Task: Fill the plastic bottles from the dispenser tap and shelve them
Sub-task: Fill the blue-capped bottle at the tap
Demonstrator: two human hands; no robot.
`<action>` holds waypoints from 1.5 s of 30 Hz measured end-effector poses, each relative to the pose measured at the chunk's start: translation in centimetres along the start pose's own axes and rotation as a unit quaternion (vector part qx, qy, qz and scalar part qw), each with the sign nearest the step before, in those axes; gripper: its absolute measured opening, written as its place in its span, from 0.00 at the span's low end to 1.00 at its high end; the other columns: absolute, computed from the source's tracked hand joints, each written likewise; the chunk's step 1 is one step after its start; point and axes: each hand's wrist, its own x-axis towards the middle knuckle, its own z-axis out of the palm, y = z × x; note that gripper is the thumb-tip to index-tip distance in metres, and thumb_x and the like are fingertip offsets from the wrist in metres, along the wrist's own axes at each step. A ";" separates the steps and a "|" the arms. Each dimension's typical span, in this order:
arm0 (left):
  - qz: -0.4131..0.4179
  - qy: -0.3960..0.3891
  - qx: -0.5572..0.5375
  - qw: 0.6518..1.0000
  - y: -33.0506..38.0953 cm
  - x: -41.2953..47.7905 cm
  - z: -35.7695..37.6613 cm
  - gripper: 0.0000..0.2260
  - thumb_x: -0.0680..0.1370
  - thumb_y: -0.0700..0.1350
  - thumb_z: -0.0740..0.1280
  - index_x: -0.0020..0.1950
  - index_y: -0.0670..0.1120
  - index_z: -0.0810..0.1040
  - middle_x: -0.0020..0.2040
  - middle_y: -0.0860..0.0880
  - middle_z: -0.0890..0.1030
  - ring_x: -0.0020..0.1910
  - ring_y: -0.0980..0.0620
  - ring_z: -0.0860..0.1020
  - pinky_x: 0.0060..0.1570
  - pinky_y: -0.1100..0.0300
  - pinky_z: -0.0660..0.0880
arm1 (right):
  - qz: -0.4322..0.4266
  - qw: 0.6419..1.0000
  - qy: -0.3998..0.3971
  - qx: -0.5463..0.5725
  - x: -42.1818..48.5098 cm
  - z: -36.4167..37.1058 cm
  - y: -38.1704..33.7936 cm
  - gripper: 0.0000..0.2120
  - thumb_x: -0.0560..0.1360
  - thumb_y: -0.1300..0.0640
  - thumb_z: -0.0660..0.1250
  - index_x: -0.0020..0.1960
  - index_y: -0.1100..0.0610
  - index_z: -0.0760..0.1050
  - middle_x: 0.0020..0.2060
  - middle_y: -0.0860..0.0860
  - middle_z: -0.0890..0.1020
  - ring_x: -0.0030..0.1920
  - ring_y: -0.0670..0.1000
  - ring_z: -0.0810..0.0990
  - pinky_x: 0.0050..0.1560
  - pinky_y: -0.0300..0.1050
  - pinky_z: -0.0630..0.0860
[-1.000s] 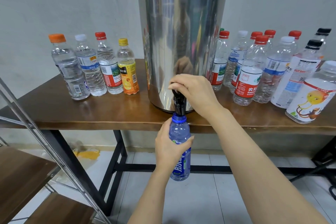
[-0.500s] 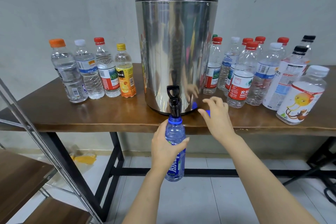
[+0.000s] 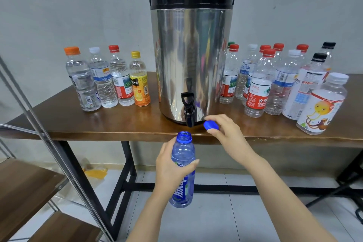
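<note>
The fingers of our right hand (image 3: 227, 137) pinch the blue cap (image 3: 211, 125) over the bench (image 3: 117, 124) edge, just right of the tap (image 3: 189, 109). The fingers of our left hand (image 3: 172, 169) curl round the open bottle (image 3: 184, 143), upright under the tap, with its mouth apart from the spout. Behind stands the dispenser (image 3: 191, 55), with capped bottles (image 3: 102, 82) on both sides.

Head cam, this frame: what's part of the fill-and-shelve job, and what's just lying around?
Job:
- blue bottle, uncapped, held by the left hand just below the tap
- blue cap, pinched in the right hand
- steel dispenser
- left bottle group and right bottle group, capped, on the table
- shelf rack

Lying about:
- yellow scrap on the floor under the table
</note>
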 end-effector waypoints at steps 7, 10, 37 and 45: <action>0.026 0.019 -0.006 0.999 1.7 -0.6 -3.3 0.37 0.62 0.43 0.83 0.63 0.65 0.69 0.56 0.67 0.78 0.55 0.63 0.79 0.51 0.72 0.75 | -0.143 0.978 -0.139 0.061 1.0 0.7 -7.6 0.16 0.79 0.64 0.65 0.64 0.53 0.77 0.57 0.44 0.76 0.62 0.45 0.73 0.64 0.39 0.68; 0.040 0.024 -0.003 0.999 2.1 -0.7 -4.9 0.37 0.62 0.43 0.84 0.63 0.64 0.69 0.56 0.67 0.77 0.55 0.62 0.79 0.52 0.71 0.75 | -0.153 0.968 -0.198 0.024 2.1 0.9 -9.3 0.16 0.79 0.64 0.64 0.64 0.52 0.77 0.56 0.44 0.75 0.61 0.43 0.73 0.63 0.34 0.67; 0.020 0.051 0.029 0.998 0.6 0.0 -10.0 0.33 0.61 0.51 0.83 0.60 0.62 0.71 0.55 0.61 0.80 0.53 0.59 0.80 0.50 0.66 0.77 | -0.105 0.960 -0.256 -0.035 5.9 3.9 -13.6 0.19 0.73 0.51 0.74 0.63 0.46 0.77 0.51 0.39 0.81 0.48 0.40 0.80 0.48 0.32 0.76; 0.019 0.053 0.022 0.998 0.1 1.0 -10.8 0.33 0.59 0.57 0.81 0.61 0.62 0.71 0.56 0.58 0.80 0.54 0.57 0.81 0.52 0.61 0.78 | -0.112 0.960 -0.254 0.024 6.4 5.8 -13.1 0.19 0.74 0.56 0.74 0.63 0.51 0.78 0.55 0.42 0.82 0.57 0.40 0.78 0.56 0.38 0.77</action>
